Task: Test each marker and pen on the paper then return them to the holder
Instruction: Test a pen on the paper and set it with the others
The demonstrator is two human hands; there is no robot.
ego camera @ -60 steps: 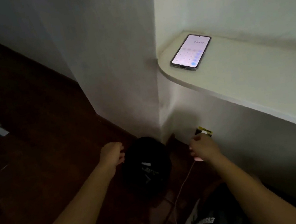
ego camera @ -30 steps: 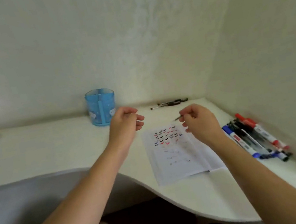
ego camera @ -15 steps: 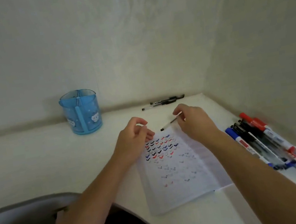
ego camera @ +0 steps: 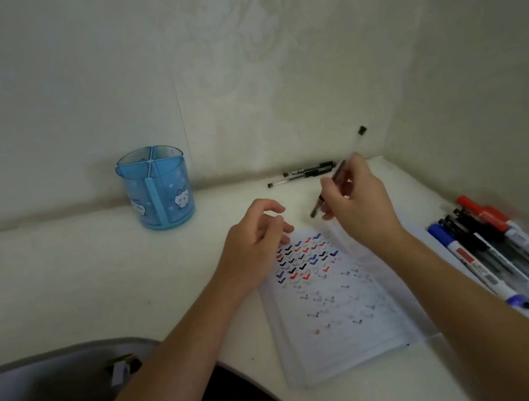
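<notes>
My right hand (ego camera: 358, 201) grips a thin clear pen with a black end (ego camera: 358, 141), held tilted above the top edge of the paper (ego camera: 336, 310). The sheet carries rows of black, red and blue check marks. My left hand (ego camera: 255, 240) rests with curled, parted fingers at the paper's top left corner and holds nothing. A blue divided pen holder (ego camera: 157, 191) stands by the back wall to the left and looks empty. Several markers and pens (ego camera: 508, 258) lie in a row at the right. Two black pens (ego camera: 304, 173) lie near the back wall.
The white desk (ego camera: 61, 284) meets walls at the back and on the right, forming a corner. Its front edge curves in at the lower left, where a grey chair back (ego camera: 44, 391) shows below it.
Two seconds ago the view showed the floor under the desk; it has since risen to the desktop. My right hand has tilted the pen upward, and my left hand has settled by the paper.
</notes>
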